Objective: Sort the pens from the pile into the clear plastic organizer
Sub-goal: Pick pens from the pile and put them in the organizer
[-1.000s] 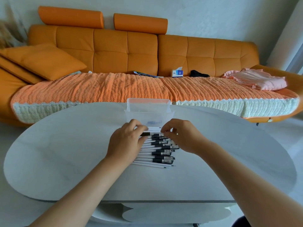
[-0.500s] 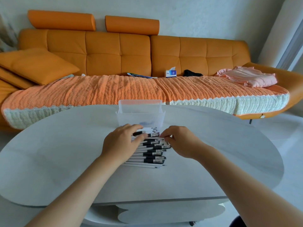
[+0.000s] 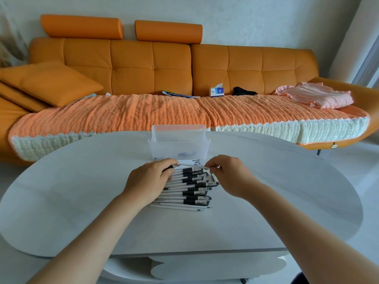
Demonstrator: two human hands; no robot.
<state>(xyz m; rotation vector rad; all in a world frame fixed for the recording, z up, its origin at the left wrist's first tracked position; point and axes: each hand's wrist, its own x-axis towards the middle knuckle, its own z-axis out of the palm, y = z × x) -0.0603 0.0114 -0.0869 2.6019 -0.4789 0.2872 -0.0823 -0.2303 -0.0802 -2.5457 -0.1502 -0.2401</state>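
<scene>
Since the earlier frame, the two hands have drawn slightly apart, and a thin white pen (image 3: 191, 165) now spans the gap between them, raised just above the heap.

We record the left hand (image 3: 149, 181) with fingers curled. Its thumb and forefinger pinch the pen's left end, and the palm lies over the left ends of the pile (image 3: 192, 188). The right hand (image 3: 229, 175) pinches the pen's right end between thumb and forefinger, with its other fingers curled under. The pen runs almost level from one hand to the other, with its right end a little lower.

Directly beneath and nearer than the fingertips, the pile lies in a rough row of white barrels with black grips, tips pointing toward the right hand. We cannot tell whether the right hand touches the pile.

Just beyond both hands stands the organizer (image 3: 164, 149), upright, with its near wall close to the far edge of the pile. A faint blue mark shows through the wall, but we cannot make out what it is.

Hands, pile and organizer are all on or over a pale oval table (image 3: 82, 181). Well beyond the hands is an orange sofa (image 3: 143, 64) with a ribbed throw (image 3: 133, 115) over the seat. A cushion (image 3: 51, 83) lies far out past the left hand, a tissue box (image 3: 216, 92) straight ahead, and pink cloth (image 3: 320, 97) far out past the right hand.
</scene>
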